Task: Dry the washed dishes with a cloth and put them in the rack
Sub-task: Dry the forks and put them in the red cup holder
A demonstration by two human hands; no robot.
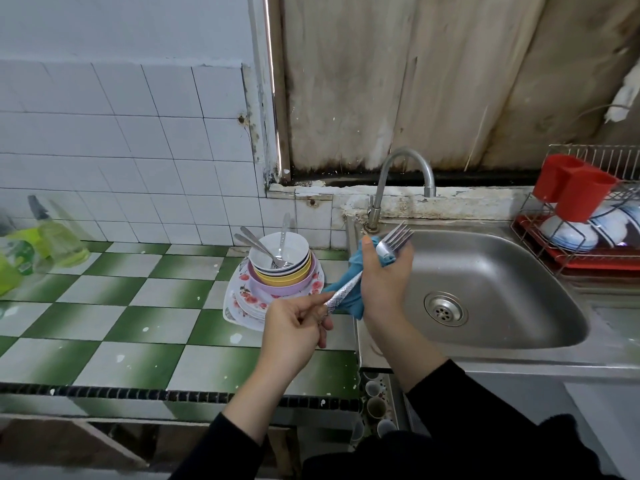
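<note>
open sink basin [491, 271], faucet [405, 174] behind

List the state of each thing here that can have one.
fork, held by both hands.
blue cloth, wrapped round the fork below its tines.
left hand, pinches the fork handle's end.
right hand, grips the blue cloth.
faucet, off; no water runs.
sink, drain unplugged.
stack of bowls, on the counter, cutlery in the top bowl.
dish rack, partly filled with bowls.
</note>
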